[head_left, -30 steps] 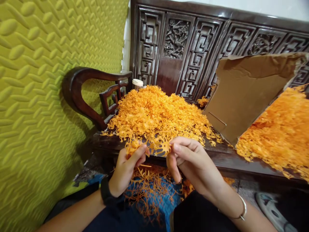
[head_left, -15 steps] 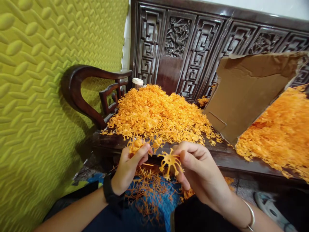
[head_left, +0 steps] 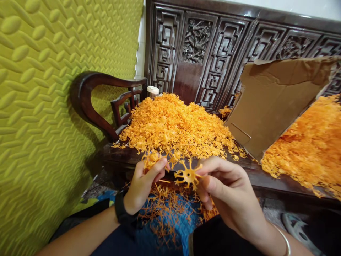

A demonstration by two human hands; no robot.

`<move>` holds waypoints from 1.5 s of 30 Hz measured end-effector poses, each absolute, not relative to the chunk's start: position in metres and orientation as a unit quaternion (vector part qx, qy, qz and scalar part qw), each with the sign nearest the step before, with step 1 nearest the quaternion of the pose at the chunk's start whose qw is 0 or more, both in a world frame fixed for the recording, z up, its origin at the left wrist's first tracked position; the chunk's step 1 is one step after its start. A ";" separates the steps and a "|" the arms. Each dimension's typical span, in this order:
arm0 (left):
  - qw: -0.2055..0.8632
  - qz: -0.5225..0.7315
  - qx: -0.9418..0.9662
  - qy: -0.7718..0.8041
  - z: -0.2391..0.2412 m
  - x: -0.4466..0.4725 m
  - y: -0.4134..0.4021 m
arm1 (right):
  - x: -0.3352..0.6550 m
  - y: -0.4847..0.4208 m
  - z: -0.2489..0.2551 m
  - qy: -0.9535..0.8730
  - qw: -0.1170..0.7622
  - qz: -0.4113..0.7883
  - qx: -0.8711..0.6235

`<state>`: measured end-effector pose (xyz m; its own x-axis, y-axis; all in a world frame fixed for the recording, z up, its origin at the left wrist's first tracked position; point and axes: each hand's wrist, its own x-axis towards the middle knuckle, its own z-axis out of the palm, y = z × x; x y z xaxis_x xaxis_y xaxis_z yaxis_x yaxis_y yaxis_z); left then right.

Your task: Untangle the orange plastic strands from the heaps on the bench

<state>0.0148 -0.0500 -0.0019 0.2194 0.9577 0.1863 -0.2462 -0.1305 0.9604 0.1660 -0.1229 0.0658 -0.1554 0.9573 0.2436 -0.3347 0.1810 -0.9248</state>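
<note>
Left hand (head_left: pixel 142 184) grips orange cluster (head_left: pixel 152 157), partly hidden | right hand (head_left: pixel 233 192) pinches spidery piece (head_left: pixel 187 176)

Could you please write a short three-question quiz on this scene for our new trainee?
1. What does the right hand pinch between its fingertips?
2. True or false: the cardboard stands between the left orange pile and the right orange pile.
3. The band on the wrist of the left hand is: a) white, b) black, c) red.

Key:
1. An orange piece with thin arms around a holed middle.
2. True.
3. b
</note>
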 end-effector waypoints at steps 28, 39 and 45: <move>0.593 0.512 0.518 0.342 0.014 0.019 -0.056 | 0.170 -0.128 0.069 -0.499 0.564 0.593 -0.285; 0.594 0.504 0.522 0.347 0.008 0.019 -0.054 | 0.171 -0.128 0.068 -0.496 0.560 0.603 -0.276; 0.587 0.505 0.529 0.347 0.006 0.018 -0.054 | 0.171 -0.126 0.068 -0.500 0.560 0.599 -0.278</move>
<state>0.0180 -0.0535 0.0057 0.2500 0.9599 0.1265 -0.2254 -0.0694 0.9718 0.1711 -0.1263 0.0681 -0.2179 0.9491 0.2274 -0.3934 0.1278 -0.9104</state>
